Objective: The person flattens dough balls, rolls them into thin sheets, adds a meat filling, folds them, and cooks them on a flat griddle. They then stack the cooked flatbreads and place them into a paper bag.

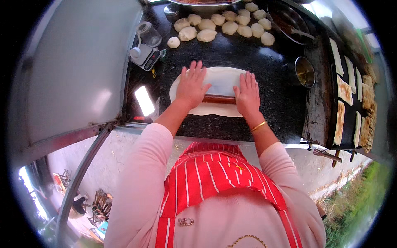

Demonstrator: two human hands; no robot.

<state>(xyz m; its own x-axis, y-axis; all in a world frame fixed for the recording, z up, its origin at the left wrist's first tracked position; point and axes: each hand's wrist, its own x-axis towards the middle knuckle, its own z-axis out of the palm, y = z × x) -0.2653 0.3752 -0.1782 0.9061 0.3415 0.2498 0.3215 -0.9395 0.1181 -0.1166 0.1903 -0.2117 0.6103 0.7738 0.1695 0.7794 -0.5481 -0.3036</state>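
Note:
A wide, thin oval sheet of dough (214, 110) is spread on the dark countertop in front of me. Across it lies a brown wooden rolling pin (219, 99). My left hand (193, 85) rests flat over the pin's left end, its fingers stretched forward over the dough. Over the right end lies my right hand (248, 93), also flat, with its fingers straight and the thumb pointing inward. Both hands cover the ends of the pin, and neither has its fingers curled around it.
Several dough balls (230, 28) sit at the back. Left are a digital scale (147, 57), a clear jar (149, 34) and a lit phone (144, 100). A metal bowl of oil (305, 72) stands right, beside a black griddle (348, 114) with flatbreads (339, 122). A dark pan (287, 23) is behind.

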